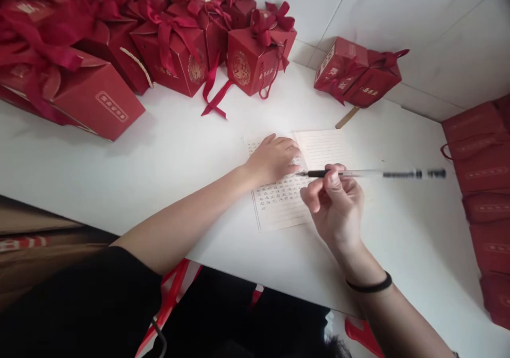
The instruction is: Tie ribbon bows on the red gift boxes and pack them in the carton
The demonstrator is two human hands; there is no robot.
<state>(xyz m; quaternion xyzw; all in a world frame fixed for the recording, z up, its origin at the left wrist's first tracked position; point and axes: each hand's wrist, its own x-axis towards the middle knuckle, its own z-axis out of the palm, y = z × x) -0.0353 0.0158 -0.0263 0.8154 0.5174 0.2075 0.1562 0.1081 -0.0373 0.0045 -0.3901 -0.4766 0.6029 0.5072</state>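
Fingers [313,196] of the right hand [340,205] were closed around a pen [317,173], presumably for control; the notebook [281,218] was seemingly steadied by the left hand [272,159], fingers loosely spread.

I see beribboned red boxes [149,42] crowded at left; a separate ribbon-tied box [368,84] near the pale wall [418,34]; red packages [488,204] at right.

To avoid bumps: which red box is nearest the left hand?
The red box at the left cluster's right end, red cord hanging down its side; all others lie farther from the left hand.
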